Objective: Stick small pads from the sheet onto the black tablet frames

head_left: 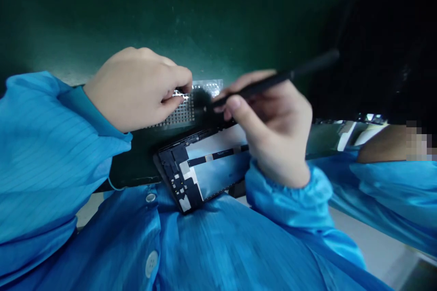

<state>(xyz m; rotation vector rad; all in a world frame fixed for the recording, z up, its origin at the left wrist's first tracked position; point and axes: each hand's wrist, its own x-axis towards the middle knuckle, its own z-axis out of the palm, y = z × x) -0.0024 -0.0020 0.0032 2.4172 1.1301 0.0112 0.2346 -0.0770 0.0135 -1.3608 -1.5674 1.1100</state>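
My left hand [143,86] pinches the edge of a clear sheet of small grey square pads [179,116] between thumb and fingers. A slim black pen-shaped tool [273,82] lies in the grip of my right hand [273,122], its back end pointing up and to the right. The tool's front end is over the sheet's right part, dark and blurred, so its tip's contact cannot be made out. Below the hands, an opened tablet-like device [218,173] lies tilted at the table edge, with silvery panels and a dark flat cable inside. My right hand covers its upper right corner.
The dark green tabletop [205,18] stretches beyond my hands. At the right, a co-worker's blue sleeve [392,191] and forearm reach near the table edge. A black area [385,45] fills the upper right.
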